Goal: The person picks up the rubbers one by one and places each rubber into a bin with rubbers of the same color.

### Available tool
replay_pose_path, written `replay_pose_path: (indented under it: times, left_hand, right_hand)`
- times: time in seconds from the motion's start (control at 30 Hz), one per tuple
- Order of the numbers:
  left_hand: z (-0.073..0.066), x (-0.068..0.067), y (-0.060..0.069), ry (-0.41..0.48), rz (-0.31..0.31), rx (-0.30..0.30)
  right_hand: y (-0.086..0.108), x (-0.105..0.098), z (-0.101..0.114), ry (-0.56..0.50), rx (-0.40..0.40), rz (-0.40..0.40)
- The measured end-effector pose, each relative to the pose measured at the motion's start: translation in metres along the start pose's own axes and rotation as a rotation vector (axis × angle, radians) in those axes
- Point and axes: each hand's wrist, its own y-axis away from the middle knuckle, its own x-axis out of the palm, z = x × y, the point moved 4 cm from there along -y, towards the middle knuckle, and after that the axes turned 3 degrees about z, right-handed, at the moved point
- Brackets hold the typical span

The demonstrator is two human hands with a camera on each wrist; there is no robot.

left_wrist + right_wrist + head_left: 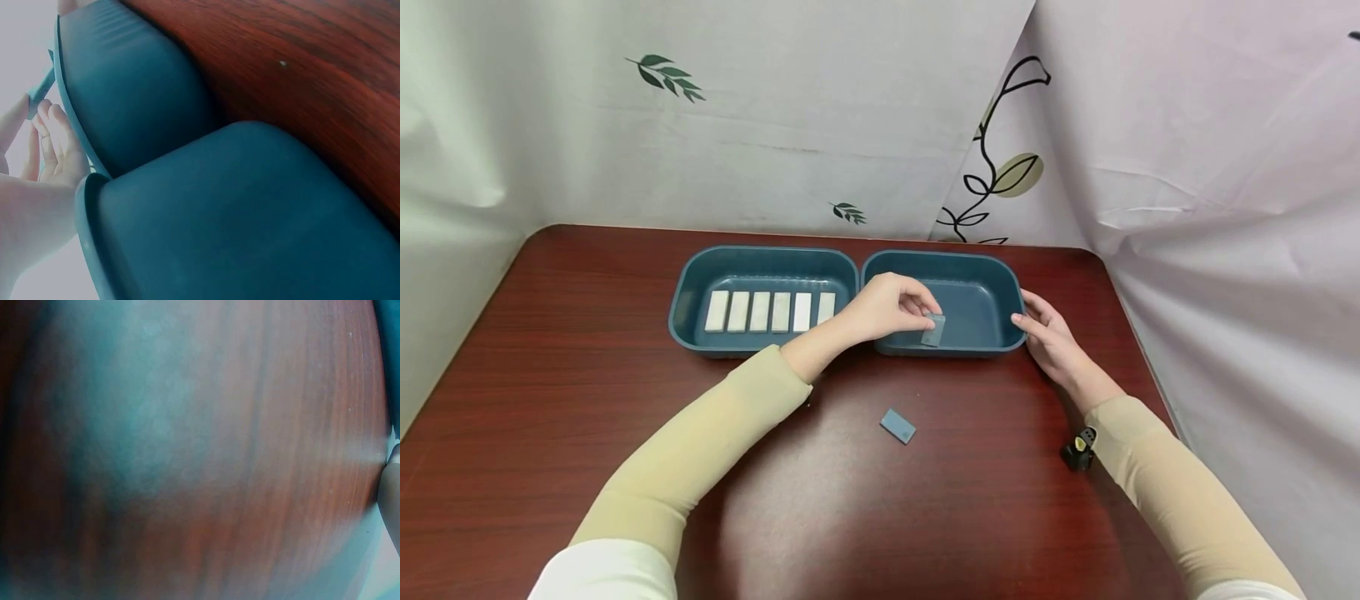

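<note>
Over the right-hand blue plastic bin [973, 304], my left hand [891, 307] pinches a small grey-blue rectangular tile [933, 331] between thumb and fingers. The left wrist view also has this tile [41, 94] at the fingertips, above the bin's rim. At the bin's right end, my right hand [1054, 342] holds the wall, thumb at the rim and fingers outside. Only part of a digit [390, 494] enters the right wrist view. A second grey-blue tile [898, 426] lies flat on the table in front of the bins.
Beside it stands the left-hand blue bin [760, 257], with several whitish blocks [759, 312] in a row inside. Both bins stand near the back of the reddish-brown wooden table [985, 500]. White patterned cloth [760, 125] hangs behind and at the sides.
</note>
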Motion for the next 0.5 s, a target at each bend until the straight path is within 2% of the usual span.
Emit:
replay_pose_path:
  times: [0.2,0.5]
  left_hand:
    - [0.004,0.005,-0.013,0.031,-0.015,-0.035]
    - [0.01,0.01,-0.024,0.113,-0.061,-0.106]
  right_hand:
    - [0.0,0.0,0.0,-0.009,-0.009,0.015]
    - [0.0,-0.002,-0.001,-0.006,-0.005,0.016]
